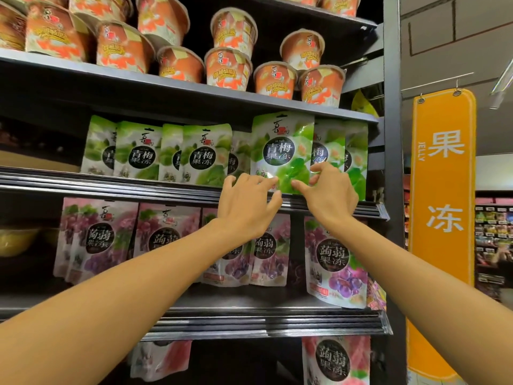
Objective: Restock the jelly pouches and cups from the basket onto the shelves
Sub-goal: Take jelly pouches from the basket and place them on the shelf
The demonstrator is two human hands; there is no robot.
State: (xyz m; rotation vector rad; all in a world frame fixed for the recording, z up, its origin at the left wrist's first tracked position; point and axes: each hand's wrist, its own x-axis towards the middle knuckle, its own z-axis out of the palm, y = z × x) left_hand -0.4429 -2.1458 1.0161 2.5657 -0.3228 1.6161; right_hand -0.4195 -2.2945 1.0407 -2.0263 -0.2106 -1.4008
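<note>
A green jelly pouch (283, 145) stands upright at the front of the middle shelf (111, 184), in front of other green pouches (205, 154). My left hand (247, 207) pinches its lower left corner. Its lower right edge is pinched by my right hand (330, 193). Purple jelly pouches (333, 259) fill the shelf below. Orange jelly cups (230, 68) are stacked on the shelf above. The basket is out of view.
A dark upright post (391, 162) closes the shelf unit on the right. An orange hanging sign (444, 190) reading JELLY hangs beside it. More pouches (336, 359) stand on the lowest shelf. Another aisle's shelves (494, 240) show far right.
</note>
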